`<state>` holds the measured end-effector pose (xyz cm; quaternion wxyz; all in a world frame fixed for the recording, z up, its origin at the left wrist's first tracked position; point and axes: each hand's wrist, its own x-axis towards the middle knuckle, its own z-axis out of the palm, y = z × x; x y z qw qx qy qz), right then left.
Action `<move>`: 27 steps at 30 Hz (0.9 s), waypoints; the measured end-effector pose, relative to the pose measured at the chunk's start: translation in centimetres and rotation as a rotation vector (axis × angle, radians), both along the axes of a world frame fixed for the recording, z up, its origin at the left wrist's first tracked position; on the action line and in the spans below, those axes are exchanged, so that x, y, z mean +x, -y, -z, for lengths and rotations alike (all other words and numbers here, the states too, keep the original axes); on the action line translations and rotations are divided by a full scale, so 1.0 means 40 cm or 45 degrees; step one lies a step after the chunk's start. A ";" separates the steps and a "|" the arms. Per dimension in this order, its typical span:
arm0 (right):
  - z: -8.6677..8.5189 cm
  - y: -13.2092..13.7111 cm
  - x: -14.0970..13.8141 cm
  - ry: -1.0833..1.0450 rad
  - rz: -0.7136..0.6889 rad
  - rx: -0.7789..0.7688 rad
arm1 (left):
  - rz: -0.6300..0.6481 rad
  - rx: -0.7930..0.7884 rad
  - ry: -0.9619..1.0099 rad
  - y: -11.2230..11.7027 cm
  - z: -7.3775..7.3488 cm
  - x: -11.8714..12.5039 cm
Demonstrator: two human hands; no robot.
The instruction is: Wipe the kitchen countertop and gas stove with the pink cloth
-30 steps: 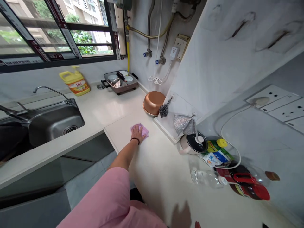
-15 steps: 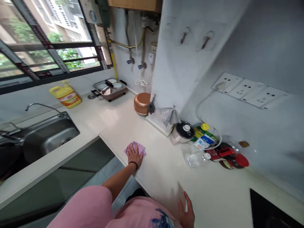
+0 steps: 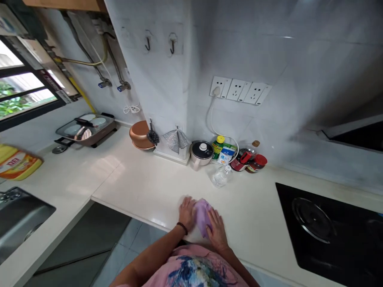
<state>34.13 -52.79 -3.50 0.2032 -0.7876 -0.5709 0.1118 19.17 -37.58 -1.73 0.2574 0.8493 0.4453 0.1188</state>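
Note:
A crumpled purple cloth (image 3: pixel 202 217) lies on the white countertop (image 3: pixel 155 183) near its front edge, between my two hands. My left hand (image 3: pixel 187 212), with a dark beaded bracelet at the wrist, rests at the cloth's left edge. Its slightly blurred fingers point forward, stretched out. On the other side, my right hand (image 3: pixel 217 229) has its thumb and fingers on the cloth's right edge, holding it against the counter. Beyond the hands lies a clear plastic bottle (image 3: pixel 220 177) on its side.
Against the wall stand a small electric pot (image 3: pixel 201 153), seasoning packs (image 3: pixel 226 154) and jars (image 3: pixel 256 163). A black cooktop (image 3: pixel 329 227) is at right. Leftward are a copper-coloured pot (image 3: pixel 140 134), an electric pan (image 3: pixel 86 129), a yellow detergent jug (image 3: pixel 18 163) and a sink (image 3: pixel 20 223).
The view has swung right. My left hand and the cloth have moved right along the counter. My right hand, previously apart from the cloth, has come onto its right edge.

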 end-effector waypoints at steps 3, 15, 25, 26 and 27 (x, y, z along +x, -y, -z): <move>0.024 0.011 -0.029 0.135 -0.037 -0.147 | -0.256 0.135 -0.057 -0.094 0.004 -0.162; -0.026 -0.343 -0.035 0.203 0.036 -0.337 | -0.497 0.327 -0.186 -0.171 0.077 -0.444; -0.138 -0.685 0.171 0.175 0.252 -0.314 | -0.393 0.389 -0.393 -0.164 0.116 -0.436; -0.137 -0.683 0.172 0.177 0.246 -0.302 | -0.390 0.393 -0.396 -0.165 0.116 -0.437; -0.135 -0.676 0.167 0.181 0.239 -0.291 | -0.385 0.390 -0.397 -0.165 0.114 -0.436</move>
